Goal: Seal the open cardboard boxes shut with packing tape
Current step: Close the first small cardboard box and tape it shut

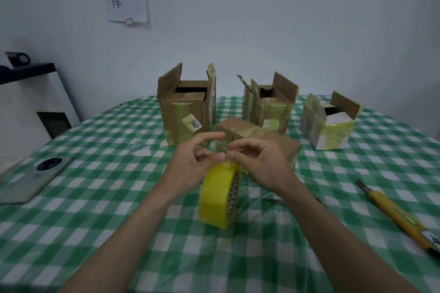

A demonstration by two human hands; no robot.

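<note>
- Spread over a green-checked tablecloth (95, 185): three open cardboard boxes at the back — the left box (185, 112), the middle box (269, 107), the white-sided right box (328, 123) — flaps up, old yellowish tape on their sides.
- Just in front of them, a flat closed box (264, 140), partly behind the hands, apparently the one in hand.
- Standing on edge between the forearms, a yellow tape roll (219, 197), just short of that box.
- Step judged: finding and lifting the tape's free end. Best done by steadying the roll, picking the edge up with a nail, then peeling a tab straight and untwisted before drawing it over the flap seam.
- Left hand (195, 162): forearm reaching in from lower left, fingers loosely curled, thumb and fingertips touching the roll's top; a proper grip cannot be told.
- Right hand (259, 162): forearm in from lower right, fingers curled, thumb and forefinger meeting at the roll's top as if nipping the tape end; the end itself too fine to make out.
- Off to the right, a yellow utility knife (395, 214); at far left, a phone (35, 178), both untouched.
</note>
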